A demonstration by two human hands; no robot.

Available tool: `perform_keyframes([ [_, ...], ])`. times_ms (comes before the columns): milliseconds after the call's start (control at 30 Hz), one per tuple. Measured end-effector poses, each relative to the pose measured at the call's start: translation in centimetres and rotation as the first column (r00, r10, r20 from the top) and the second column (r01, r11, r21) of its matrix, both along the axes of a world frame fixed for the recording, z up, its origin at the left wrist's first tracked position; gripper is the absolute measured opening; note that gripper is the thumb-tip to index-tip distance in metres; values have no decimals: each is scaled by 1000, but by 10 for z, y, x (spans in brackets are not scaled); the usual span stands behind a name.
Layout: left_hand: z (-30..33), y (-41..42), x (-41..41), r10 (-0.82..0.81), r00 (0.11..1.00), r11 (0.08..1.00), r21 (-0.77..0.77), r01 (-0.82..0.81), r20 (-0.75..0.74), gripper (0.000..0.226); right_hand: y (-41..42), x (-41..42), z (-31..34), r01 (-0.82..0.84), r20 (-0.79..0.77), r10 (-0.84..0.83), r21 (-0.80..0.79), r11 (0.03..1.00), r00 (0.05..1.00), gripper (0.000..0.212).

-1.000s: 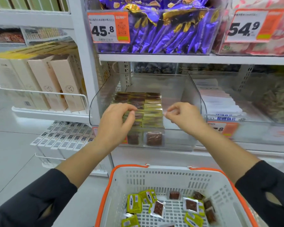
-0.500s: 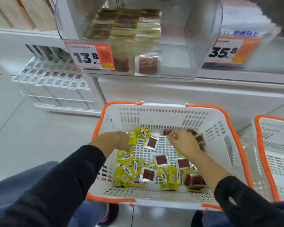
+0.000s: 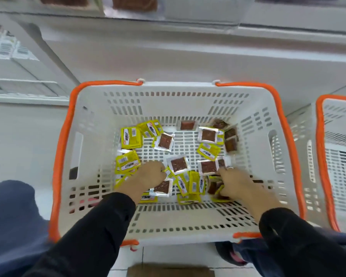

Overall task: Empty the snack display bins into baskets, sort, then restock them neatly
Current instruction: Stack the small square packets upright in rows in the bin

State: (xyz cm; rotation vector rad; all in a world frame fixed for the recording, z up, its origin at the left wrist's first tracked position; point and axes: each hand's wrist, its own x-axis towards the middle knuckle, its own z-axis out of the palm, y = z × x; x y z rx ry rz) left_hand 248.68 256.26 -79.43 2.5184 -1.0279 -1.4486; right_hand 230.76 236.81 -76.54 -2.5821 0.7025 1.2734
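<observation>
A: So, entry: both hands down in the white basket [image 3: 188,216], among loose snack packets [image 3: 190,184] on its slatted floor. I judge the step in hand to be gathering packets for sorting or restocking.

B: Hand states?

A: Left hand [image 3: 146,176] has fingers curled down onto the pile near the yellow packets [image 3: 128,164]; it seems to be pinching one, but what exactly it holds I cannot tell. Right hand [image 3: 234,182] is curled over packets at the near right; a grip looks likely, not confirmed.

B: Advice for the step?

A: Take one kind at a time, stack them flat with faces aligned, lift small stacks only. Slick wrappers will probably slide if over-gathered.

B: Appearance of the stock?

A: Two kinds: yellow printed wrappers with barcodes, and clear-fronted packets [image 3: 178,163] showing a brown square with silver edges. They lie mixed, some overlapping, thicker toward the near side. A second basket [image 3: 326,156] stands just beside on the right; the display bin [image 3: 188,15] sits on the shelf above, partly cut off.
</observation>
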Motion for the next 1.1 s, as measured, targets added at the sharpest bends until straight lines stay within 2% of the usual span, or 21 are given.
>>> perform_keyframes([
  [167,3,1,-9,141,990,988,-57,-141,-9,25,-5,5,-1,189,38,-194,109,976,980,46],
  [333,6,7,-12,263,963,955,-124,-268,-56,17,10,13,-3,254,74,-278,240,937,958,30],
  [467,14,7,-13,379,920,900,-188,-392,-103,23,24,21,1,332,68,-378,354,875,923,37],
  [567,18,9,-16,386,915,900,-172,-401,-116,21,30,26,3,380,49,-432,392,838,901,41],
  [667,19,12,-22,369,922,913,-144,-383,-116,18,38,27,4,343,-41,-356,388,856,934,45],
  [733,22,15,-26,351,927,919,-142,-368,-130,18,42,25,4,313,-32,-325,373,874,945,48],
  [767,23,16,-27,346,929,920,-145,-363,-131,19,42,25,4,339,-12,-363,384,859,932,51],
  [833,25,17,-27,370,919,909,-150,-388,-135,22,41,30,8,443,36,-514,458,771,857,55],
  [933,28,15,-23,494,843,831,-171,-530,-212,18,40,44,26,518,26,-683,631,578,730,32],
  [967,32,12,-21,563,779,771,-164,-615,-277,20,41,49,32,541,6,-725,662,519,689,37],
  [1033,43,6,-21,676,574,626,-52,-778,-462,33,44,56,37,559,-21,-808,733,388,589,49],
  [1067,49,4,-22,692,477,580,24,-814,-542,41,47,58,40,556,-38,-842,767,320,538,51],
  [1100,54,3,-23,677,438,580,62,-813,-591,47,51,61,41,561,-66,-874,790,249,481,56],
])
